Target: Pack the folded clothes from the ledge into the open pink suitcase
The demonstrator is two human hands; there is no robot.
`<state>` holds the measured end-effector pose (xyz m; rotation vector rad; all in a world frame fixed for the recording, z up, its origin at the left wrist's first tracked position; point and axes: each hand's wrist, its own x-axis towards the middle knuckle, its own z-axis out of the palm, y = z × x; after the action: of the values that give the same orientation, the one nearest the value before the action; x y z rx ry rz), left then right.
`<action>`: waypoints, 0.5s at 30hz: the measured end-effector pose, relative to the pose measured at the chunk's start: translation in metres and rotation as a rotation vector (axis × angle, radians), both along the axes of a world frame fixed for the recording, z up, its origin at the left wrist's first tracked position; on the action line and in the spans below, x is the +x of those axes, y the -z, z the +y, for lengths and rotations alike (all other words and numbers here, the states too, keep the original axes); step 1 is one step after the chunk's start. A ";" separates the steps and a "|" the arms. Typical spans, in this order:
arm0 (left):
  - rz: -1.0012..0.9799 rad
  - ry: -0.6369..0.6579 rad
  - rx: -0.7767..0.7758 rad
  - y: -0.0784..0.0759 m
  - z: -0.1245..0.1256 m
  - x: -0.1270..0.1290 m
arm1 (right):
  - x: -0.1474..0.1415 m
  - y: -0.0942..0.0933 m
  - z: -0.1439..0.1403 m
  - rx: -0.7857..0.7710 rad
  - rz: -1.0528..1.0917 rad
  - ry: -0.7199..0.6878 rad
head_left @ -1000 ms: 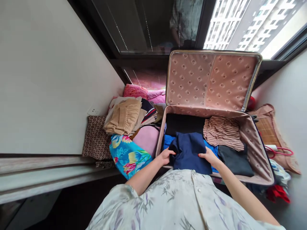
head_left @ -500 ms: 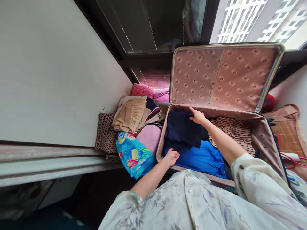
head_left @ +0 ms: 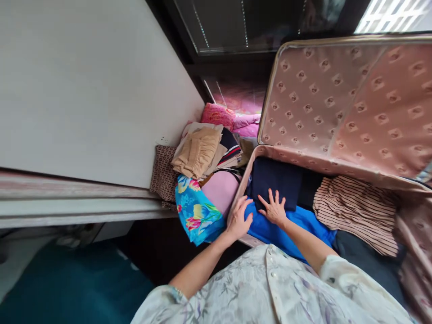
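An open suitcase (head_left: 347, 175) with a pink patterned lining lies before me, its lid (head_left: 351, 99) raised. Inside at the far left lies a folded navy garment (head_left: 275, 180), on top of a bright blue one (head_left: 290, 225). My right hand (head_left: 274, 208) rests flat, fingers spread, on the near edge of the navy garment. My left hand (head_left: 239, 219) sits on the suitcase's left rim, fingers apart, holding nothing. A striped brown top (head_left: 357, 211) and a dark grey piece (head_left: 367, 261) fill the right side of the case.
Left of the suitcase is a heap of folded clothes: a tan piece (head_left: 197, 150), a pink one (head_left: 221, 189), a blue floral one (head_left: 195, 209) and a patterned brown bag (head_left: 164, 173). A white wall (head_left: 84, 90) stands to the left; a dark window (head_left: 249, 22) lies beyond.
The navy garment went from the near edge of the case to its far left corner. My right hand came back to press its near edge; my left moved to the rim. The camera leaned closer.
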<state>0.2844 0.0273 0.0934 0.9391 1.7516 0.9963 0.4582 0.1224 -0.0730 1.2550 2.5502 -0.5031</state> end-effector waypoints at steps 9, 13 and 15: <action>1.146 0.009 -0.362 -0.001 0.110 -0.201 | -0.011 0.028 0.010 -0.020 -0.057 0.021; 1.238 0.074 -0.534 -0.001 0.136 -0.235 | -0.010 0.028 0.013 -0.068 -0.078 0.024; 1.171 0.122 -0.503 -0.012 0.139 -0.247 | -0.010 0.024 0.019 -0.115 -0.090 0.026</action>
<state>0.0378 0.1663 0.1059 1.3721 2.6339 -0.2262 0.4479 0.1410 -0.0971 1.2433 2.3974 -0.5767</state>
